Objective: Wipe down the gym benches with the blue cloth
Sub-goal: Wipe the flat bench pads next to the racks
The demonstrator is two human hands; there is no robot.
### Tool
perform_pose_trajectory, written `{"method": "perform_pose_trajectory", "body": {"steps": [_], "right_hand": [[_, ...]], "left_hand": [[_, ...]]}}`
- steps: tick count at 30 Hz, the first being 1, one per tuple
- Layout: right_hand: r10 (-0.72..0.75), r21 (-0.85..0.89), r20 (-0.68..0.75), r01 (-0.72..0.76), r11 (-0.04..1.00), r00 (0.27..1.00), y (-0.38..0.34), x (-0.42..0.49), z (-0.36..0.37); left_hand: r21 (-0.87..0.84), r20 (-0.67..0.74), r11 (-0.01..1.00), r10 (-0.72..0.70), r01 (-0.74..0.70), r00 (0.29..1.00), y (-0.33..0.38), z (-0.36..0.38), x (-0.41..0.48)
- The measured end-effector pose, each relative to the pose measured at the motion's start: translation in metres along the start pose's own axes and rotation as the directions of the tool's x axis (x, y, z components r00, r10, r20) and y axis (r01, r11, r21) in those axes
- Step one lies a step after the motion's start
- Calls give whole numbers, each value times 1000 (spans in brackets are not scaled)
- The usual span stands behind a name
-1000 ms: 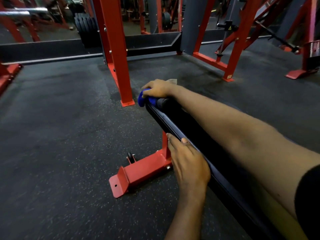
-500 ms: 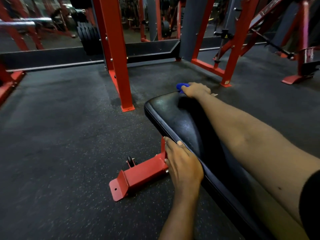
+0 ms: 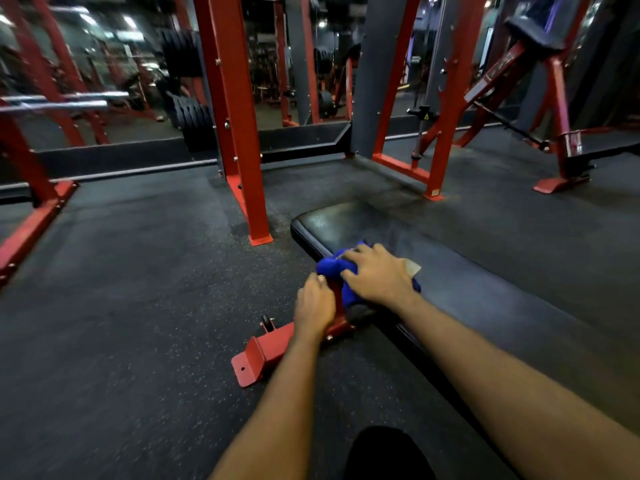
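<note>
1 bench point(image 3: 485, 289), 1 blue cloth point(image 3: 329, 268). R hand point(image 3: 377, 276) spread flat, pressing cloth; L hand point(image 3: 313, 306) at bench edge, grip unclear.

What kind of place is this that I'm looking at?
Most likely a gym's free-weight area: a black padded bench, red steel rack uprights, and stacked weight plates near a barbell, all on speckled rubber flooring.
</note>
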State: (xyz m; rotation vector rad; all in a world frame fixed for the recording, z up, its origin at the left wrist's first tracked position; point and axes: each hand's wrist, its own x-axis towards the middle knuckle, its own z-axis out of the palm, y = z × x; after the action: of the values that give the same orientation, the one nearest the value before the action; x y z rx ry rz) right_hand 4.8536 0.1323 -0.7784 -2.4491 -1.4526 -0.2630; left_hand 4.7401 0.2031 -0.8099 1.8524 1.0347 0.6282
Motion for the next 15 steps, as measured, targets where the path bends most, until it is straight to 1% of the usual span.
{"method": "perform_pose_trajectory", "body": {"steps": [2,4,6,8,10,12,15], "right_hand": [[8,118,-54,-2,993,999,-9,-22,-8],[71,287,-114,-36,957,991,-14,-25,-16],[118,430,-161,-38,902,980,-19,-22,-24],[110,528,-183,4,849,977,-26,-12,-34],[100,597,-196,38,801,976,-33,-4,-48],[68,627,-208,79,775,976,-45,1,-67],[38,641,-200,102,761,979,-68,4,-101]], "left_hand": [[-30,-79,999,20,-22,997,-8,-20,-7],[-115,-118,990,63,-77,991,-9,-38,-5],[-143,-113,979,132,-147,985,-2,-53,3],[-164,-83,973,153,-165,985,16,-72,7],[-193,-14,969,156,-156,988,43,-91,8],[-214,42,966,154,-142,987,69,-111,8],[-149,80,975,175,-162,981,108,-141,-2]]}}
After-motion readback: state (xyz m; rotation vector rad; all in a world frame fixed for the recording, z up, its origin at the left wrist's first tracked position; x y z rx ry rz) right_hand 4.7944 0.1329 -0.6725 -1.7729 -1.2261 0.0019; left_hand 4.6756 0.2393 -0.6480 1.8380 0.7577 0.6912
